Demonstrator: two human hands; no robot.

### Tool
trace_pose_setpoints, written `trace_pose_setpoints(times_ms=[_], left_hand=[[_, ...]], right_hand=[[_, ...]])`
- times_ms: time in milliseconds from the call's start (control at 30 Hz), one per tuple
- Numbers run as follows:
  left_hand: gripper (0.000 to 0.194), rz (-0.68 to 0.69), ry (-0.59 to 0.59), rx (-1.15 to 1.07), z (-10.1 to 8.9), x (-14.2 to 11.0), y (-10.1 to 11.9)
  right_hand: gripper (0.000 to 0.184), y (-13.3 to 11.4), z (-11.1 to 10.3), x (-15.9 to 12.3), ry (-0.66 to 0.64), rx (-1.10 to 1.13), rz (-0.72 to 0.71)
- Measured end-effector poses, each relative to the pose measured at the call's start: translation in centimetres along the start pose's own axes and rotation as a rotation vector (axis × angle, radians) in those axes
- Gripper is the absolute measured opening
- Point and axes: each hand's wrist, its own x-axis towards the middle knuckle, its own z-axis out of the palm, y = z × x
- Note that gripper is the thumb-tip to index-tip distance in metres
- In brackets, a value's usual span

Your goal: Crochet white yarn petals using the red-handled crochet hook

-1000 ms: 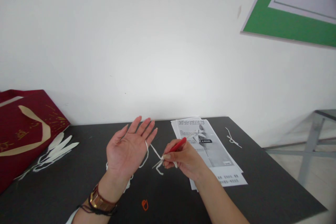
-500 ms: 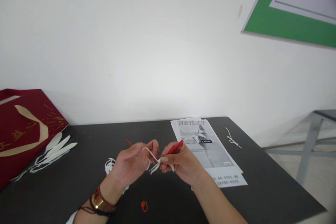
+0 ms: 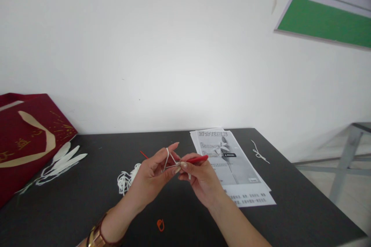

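Observation:
My right hand [image 3: 197,177] grips a crochet hook by its red handle [image 3: 199,159], with the hook's end pointing left toward my other hand. White yarn [image 3: 171,156] loops over the raised index finger of my left hand [image 3: 155,171], and that hand's thumb and a finger pinch the yarn close to the hook. Both hands nearly touch at the fingertips above the dark table. Fingers partly hide the small worked piece of yarn between them. Behind my left wrist lies a loose heap of white yarn [image 3: 124,181].
Printed sheets [image 3: 252,197] lie on the black table [image 3: 185,224] at right, beside a short yarn piece [image 3: 259,154]. An orange stitch marker [image 3: 160,224] is near the front. White crocheted petals [image 3: 68,162] rest by a dark red bag [image 3: 26,142]. A thin red stick [image 3: 143,154] lies behind my left hand.
My left hand has turned, its index finger now raised with yarn stretched over it and its thumb brought in to the hook. The red handle lies flatter. The view has shifted slightly.

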Motion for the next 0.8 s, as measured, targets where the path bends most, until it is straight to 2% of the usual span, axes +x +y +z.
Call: trace_pose_setpoints(times_ms=[167,367,600,800], left_hand=[[0.052,-0.042,0.047,0.050,0.3,0.3,-0.3],[0.051,-0.106,-0.028,0.027,-0.1,0.8,-0.6],[0.052,-0.072,-0.052,-0.089,-0.7,0.5,-1.5],[0.052,-0.038,-0.007,-0.231,-0.9,0.1,-1.3]], right_hand=[[0.019,0.5,0.4,-0.1,0.024,-0.033,-0.032],[0.019,0.6,0.2,-0.1,0.043,-0.078,-0.061],[0.020,0.4,0.2,-0.1,0.018,-0.067,-0.051],[0.023,0.6,0.3,-0.2,-0.054,-0.102,-0.001]])
